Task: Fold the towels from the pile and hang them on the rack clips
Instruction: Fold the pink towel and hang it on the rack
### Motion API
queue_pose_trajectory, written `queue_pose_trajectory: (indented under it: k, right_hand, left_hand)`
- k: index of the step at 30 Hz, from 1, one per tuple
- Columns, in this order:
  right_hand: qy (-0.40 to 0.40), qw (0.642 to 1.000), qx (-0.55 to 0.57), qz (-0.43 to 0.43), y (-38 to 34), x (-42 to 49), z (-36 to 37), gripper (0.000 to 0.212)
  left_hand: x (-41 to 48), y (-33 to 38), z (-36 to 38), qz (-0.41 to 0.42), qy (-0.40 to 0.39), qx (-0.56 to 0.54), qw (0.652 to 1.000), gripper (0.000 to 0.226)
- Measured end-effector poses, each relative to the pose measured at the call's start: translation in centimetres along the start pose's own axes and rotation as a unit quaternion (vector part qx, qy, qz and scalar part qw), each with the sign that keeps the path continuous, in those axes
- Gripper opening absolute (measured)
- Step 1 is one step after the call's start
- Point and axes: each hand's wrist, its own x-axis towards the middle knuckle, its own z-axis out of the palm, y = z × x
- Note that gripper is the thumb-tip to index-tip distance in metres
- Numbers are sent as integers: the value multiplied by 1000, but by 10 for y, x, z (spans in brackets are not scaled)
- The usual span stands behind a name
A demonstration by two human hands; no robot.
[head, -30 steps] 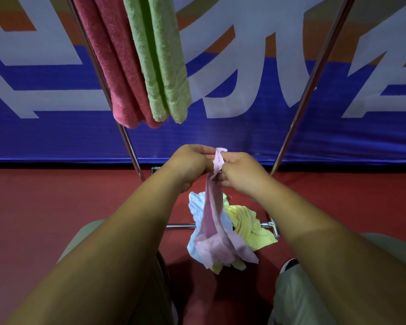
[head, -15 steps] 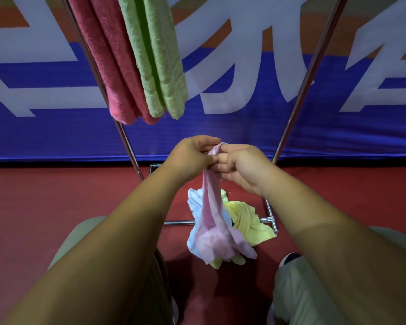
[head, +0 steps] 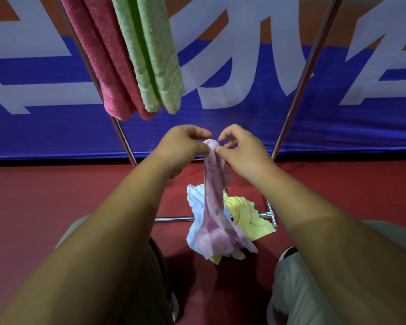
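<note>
A pink towel (head: 215, 207) hangs crumpled in front of me, its lower end reaching the pile. My left hand (head: 182, 147) pinches its top edge. My right hand (head: 243, 152) pinches the same edge with thumb and finger right beside the left. Below lies the pile on the floor: a light blue towel (head: 195, 200) and a yellow towel (head: 246, 218). On the rack at the upper left hang a folded red towel (head: 103, 59) and a folded green towel (head: 154, 52). The clips are out of view.
The rack's chrome legs (head: 298, 95) slant down to a base bar (head: 174, 219) on the red floor (head: 45, 202). A blue banner (head: 338, 127) with white letters stands behind. My knees in grey trousers (head: 298, 289) and a shoe (head: 290, 250) sit at the bottom.
My hands have lifted the pink towel slightly and my right fingers have shifted along its top edge, opening out a little. The view has tilted down a bit.
</note>
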Motion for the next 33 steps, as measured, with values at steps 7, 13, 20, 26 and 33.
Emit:
queue_pose_trajectory:
  k: [7,13,20,26,33]
  right_hand:
    - [19,995,96,31,3,3,7,34]
    - [-6,980,178,91,6,7,9,37]
    - [-46,937,310,152,0,-1,2,20]
    - [-44,889,418,180,0,1,2,23]
    - [-10,920,356,162,0,5,1,13]
  left_hand:
    - [1,-2,4,-72,-36,-155,985,37]
    - [3,-10,9,-71,-26,-133,988,38]
    - [-2,-7,12,-5,17,28,999,26]
    - [-3,-4,15,16,4,0,1000,12]
    - [0,-5,18,-60,32,-151,986,11]
